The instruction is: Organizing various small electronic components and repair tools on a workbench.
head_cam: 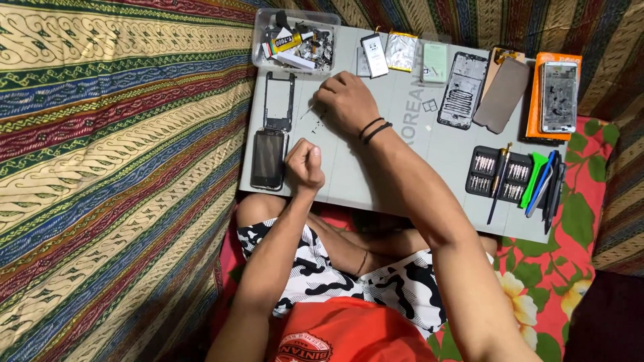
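Tiny screws scattered on the grey counter, just near of the right hand. Right hand reaching across to the left part of the counter, grip pinched tight on thin tweezers, tips angled down toward the screws. Two black bands around that wrist. Left hand curled into a closed fist nearer in, resting on the counter; cannot tell whether anything sits inside it. Just left of the fist, a dark phone lying flat, and beyond it a black phone frame. Far left corner: clear plastic box crammed with small parts. Along the far edge, rightward, several phone panels and back covers, then an orange box with a phone laid on top. Near right: black screwdriver bit case, a screwdriver lying across it, green and blue pry tools beside. Patterned cloth spreading left of the counter.
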